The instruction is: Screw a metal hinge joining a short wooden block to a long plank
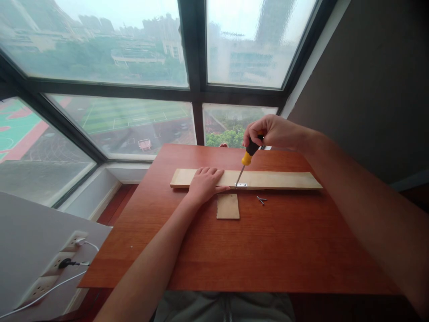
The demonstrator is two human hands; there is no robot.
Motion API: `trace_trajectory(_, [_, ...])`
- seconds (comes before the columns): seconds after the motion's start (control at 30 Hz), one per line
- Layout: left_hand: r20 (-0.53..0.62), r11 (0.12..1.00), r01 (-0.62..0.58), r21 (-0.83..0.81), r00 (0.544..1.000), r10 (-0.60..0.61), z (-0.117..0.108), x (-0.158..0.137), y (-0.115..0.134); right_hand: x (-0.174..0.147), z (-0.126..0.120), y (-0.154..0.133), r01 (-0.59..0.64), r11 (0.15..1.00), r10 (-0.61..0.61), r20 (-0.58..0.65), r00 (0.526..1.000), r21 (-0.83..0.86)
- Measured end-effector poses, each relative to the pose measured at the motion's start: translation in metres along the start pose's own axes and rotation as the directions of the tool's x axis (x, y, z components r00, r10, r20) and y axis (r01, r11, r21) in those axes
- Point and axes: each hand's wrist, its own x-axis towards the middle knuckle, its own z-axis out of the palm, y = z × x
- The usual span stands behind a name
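A long pale wooden board (pixel 281 180) lies across the tabletop. My left hand (pixel 205 184) rests flat on its left half, fingers stretched out over the wood. In my right hand (pixel 265 130) is a screwdriver (pixel 247 157) with a black and yellow handle, held tilted with the shaft pointing down. Its tip meets a small metal plate (pixel 241 184) at the near edge of the board, just right of my left hand. Whether a screw sits under the tip I cannot tell. Several loose screws (pixel 261 200) lie on the table in front of the board.
The reddish-brown wooden table (pixel 284 250) stands against large windows. A small square tan piece (pixel 228 206) lies on it, near the board. Wall sockets (pixel 55 264) with plugs and white cables are at the lower left. A dark wall (pixel 375 94) rises at the right.
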Motion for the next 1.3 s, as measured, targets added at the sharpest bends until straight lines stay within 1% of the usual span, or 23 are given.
trace_trajectory(0.13, [-0.007, 1.000, -0.003, 0.000, 1.000, 0.003, 0.000, 0.000, 0.000, 0.003, 0.001, 0.001, -0.007, 1.000, 0.008, -0.008, 1.000, 0.017])
trace_trajectory(0.27, [-0.014, 1.000, -0.006, 0.001, 1.000, 0.006, 0.001, -0.001, 0.000, 0.000, 0.003, 0.004, 0.005, 0.998, -0.002, -0.056, 0.998, 0.057])
trace_trajectory(0.43, [-0.014, 1.000, -0.006, 0.006, 1.000, 0.006, 0.000, -0.001, 0.000, -0.009, 0.009, -0.003, 0.029, 0.996, -0.022, -0.082, 0.996, 0.082])
trace_trajectory(0.53, [-0.011, 1.000, -0.004, 0.006, 1.000, 0.004, 0.000, 0.000, 0.000, -0.010, 0.020, -0.004, 0.035, 0.999, -0.034, -0.169, 0.985, 0.004])
trace_trajectory(0.57, [-0.009, 1.000, -0.003, 0.006, 1.000, 0.003, 0.000, 0.000, 0.000, -0.009, 0.024, -0.002, 0.046, 0.999, -0.051, -0.216, 0.975, -0.027])
trace_trajectory(0.63, [-0.004, 1.000, -0.001, 0.004, 1.000, 0.001, 0.000, 0.000, 0.000, -0.006, 0.031, 0.003, 0.052, 0.998, -0.060, -0.297, 0.953, -0.035])
trace_trajectory(0.67, [-0.004, 1.000, -0.002, 0.004, 1.000, 0.002, 0.000, 0.000, 0.000, -0.005, 0.033, 0.005, 0.042, 0.998, -0.055, -0.319, 0.946, -0.049])
trace_trajectory(0.7, [-0.005, 1.000, -0.003, 0.004, 1.000, 0.003, 0.000, 0.000, 0.000, -0.004, 0.034, 0.006, 0.010, 0.995, -0.043, -0.339, 0.940, -0.097])
trace_trajectory(0.73, [-0.006, 1.000, -0.005, 0.004, 1.000, 0.005, 0.000, 0.000, 0.000, -0.003, 0.034, 0.005, -0.046, 0.982, -0.023, -0.359, 0.933, -0.183])
trace_trajectory(0.77, [-0.009, 1.000, -0.006, 0.003, 1.000, 0.006, 0.000, 0.000, 0.000, -0.003, 0.033, 0.003, -0.128, 0.946, 0.005, -0.382, 0.924, -0.297])
trace_trajectory(0.8, [-0.012, 1.000, -0.006, 0.002, 1.000, 0.006, 0.000, 0.000, 0.000, -0.003, 0.032, -0.001, -0.224, 0.881, 0.040, -0.405, 0.914, -0.417])
trace_trajectory(0.83, [-0.014, 1.000, -0.006, 0.002, 1.000, 0.007, 0.001, 0.000, 0.000, -0.004, 0.030, -0.007, -0.319, 0.792, 0.084, -0.425, 0.902, -0.521])
trace_trajectory(0.87, [-0.016, 1.000, -0.007, 0.002, 1.000, 0.007, 0.001, 0.000, 0.000, -0.004, 0.029, -0.013, -0.393, 0.714, 0.140, -0.431, 0.892, -0.580])
trace_trajectory(0.9, [-0.017, 1.000, -0.006, 0.001, 1.000, 0.006, 0.001, 0.000, 0.000, -0.004, 0.028, -0.019, -0.422, 0.672, 0.195, -0.403, 0.894, -0.609])
trace_trajectory(0.93, [-0.018, 1.000, -0.006, 0.001, 1.000, 0.006, 0.001, 0.000, 0.000, -0.005, 0.027, -0.025, -0.412, 0.665, 0.226, -0.357, 0.906, -0.623])
trace_trajectory(1.0, [-0.017, 1.000, -0.005, 0.001, 1.000, 0.005, 0.001, 0.000, -0.001, -0.005, 0.024, -0.034, -0.362, 0.683, 0.218, -0.295, 0.930, -0.634])
trace_trajectory(1.07, [-0.013, 1.000, -0.005, 0.003, 1.000, 0.005, 0.001, 0.000, 0.000, -0.006, 0.021, -0.038, -0.316, 0.718, 0.189, -0.263, 0.946, -0.620])
trace_trajectory(1.2, [-0.002, 1.000, -0.005, 0.001, 1.000, 0.005, 0.000, 0.000, 0.000, -0.008, 0.016, -0.032, -0.215, 0.840, 0.149, -0.170, 0.974, -0.498])
trace_trajectory(1.27, [-0.002, 1.000, -0.004, -0.003, 1.000, 0.004, -0.001, 0.000, 0.000, -0.008, 0.018, -0.024, -0.173, 0.888, 0.106, -0.176, 0.979, -0.426])
trace_trajectory(1.3, [-0.002, 1.000, -0.004, -0.005, 1.000, 0.004, -0.001, 0.000, 0.000, -0.008, 0.021, -0.020, -0.162, 0.904, 0.083, -0.209, 0.974, -0.396])
